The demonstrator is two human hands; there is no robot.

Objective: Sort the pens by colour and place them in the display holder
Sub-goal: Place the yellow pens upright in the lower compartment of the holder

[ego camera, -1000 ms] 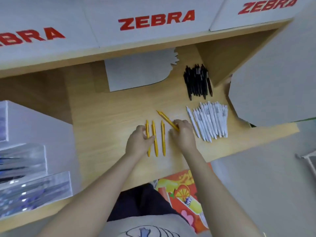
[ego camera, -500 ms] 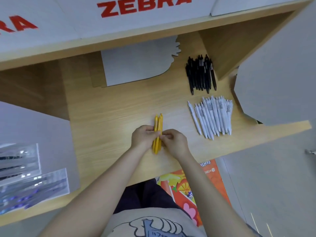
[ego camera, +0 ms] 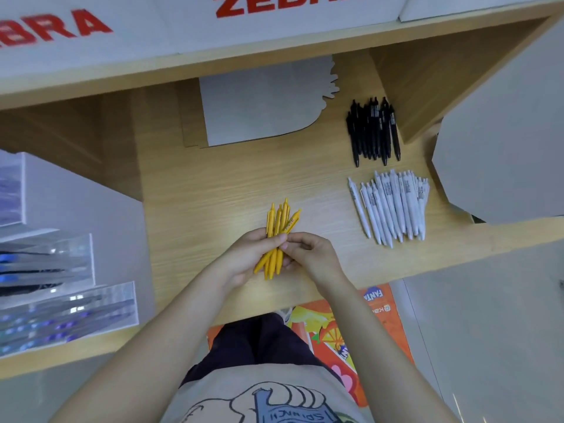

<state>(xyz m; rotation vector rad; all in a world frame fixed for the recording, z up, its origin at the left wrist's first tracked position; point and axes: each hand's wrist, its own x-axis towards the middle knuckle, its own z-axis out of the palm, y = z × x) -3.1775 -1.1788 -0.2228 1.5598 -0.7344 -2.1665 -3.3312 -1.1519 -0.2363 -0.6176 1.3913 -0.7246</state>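
- Pens lie sorted on the wooden desk (ego camera: 213, 184), which carries the white pens (ego camera: 392, 206) in a fanned row at the right, near its front edge.
- Clear display holder (ego camera: 65, 306) sits at the far left on a lower shelf, well apart from both hands, with dark and blue pens inside its tiers.
- Black pens (ego camera: 374, 131) form a tight cluster just behind the white ones, near the right wall of the alcove.
- Left hand (ego camera: 244, 257) curls round the lower half of the yellow pens (ego camera: 279, 236), its thumb across their front.
- Right hand (ego camera: 311, 254) pinches the same bundle from the right at mid-length, fingertips meeting the left thumb.
- Yellow pens stand bunched between both grips, tops fanning out above the fingers, tips poking out below.
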